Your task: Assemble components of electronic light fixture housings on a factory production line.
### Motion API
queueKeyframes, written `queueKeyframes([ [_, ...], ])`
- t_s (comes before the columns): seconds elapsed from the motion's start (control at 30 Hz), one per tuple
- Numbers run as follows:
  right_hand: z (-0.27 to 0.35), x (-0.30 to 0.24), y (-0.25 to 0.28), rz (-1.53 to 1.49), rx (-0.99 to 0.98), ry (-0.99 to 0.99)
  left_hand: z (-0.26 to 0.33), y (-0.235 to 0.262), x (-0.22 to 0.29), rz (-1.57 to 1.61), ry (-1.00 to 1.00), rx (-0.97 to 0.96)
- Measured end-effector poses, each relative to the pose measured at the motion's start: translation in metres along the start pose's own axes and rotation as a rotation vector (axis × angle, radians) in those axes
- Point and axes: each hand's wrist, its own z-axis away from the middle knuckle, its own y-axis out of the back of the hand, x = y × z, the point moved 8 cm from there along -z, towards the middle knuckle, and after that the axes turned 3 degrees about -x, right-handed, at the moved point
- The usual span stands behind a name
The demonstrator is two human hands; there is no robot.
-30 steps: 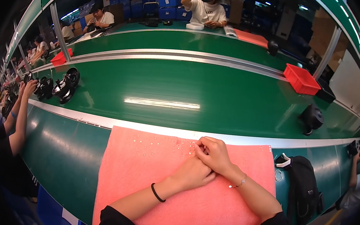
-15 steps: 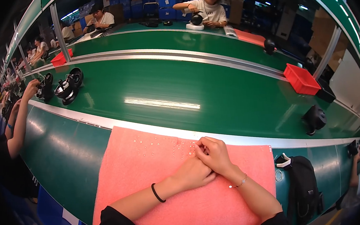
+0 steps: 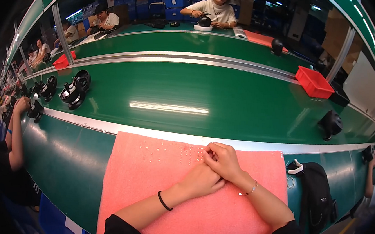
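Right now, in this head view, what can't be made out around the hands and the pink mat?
- Fingertips of the left hand: covered by the right hand.
- Anything pinched between them: hidden.
- Small shiny bits on the pink mat: too small to identify.
- Black bag: bent by the fisheye rim.

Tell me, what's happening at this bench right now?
A person sits at a green conveyor line with both hands together on a pink foam mat. The right hand lies over the left hand, their fingers working at tiny clear beads scattered on the mat. Whether one is pinched is too small to tell. Black round parts ride the belt, and other workers handle similar parts nearby.
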Motion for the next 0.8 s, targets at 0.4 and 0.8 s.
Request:
queueKeyframes([
  [0.4,0.000,-0.002,0.000,0.002,-0.010,-0.005,0.000,0.000,0.001,0.009,0.018,-0.025],
  [0.8,0.001,0.003,-0.007,-0.059,-0.096,-0.068,0.003,-0.002,-0.005,0.000,0.072,-0.075],
])
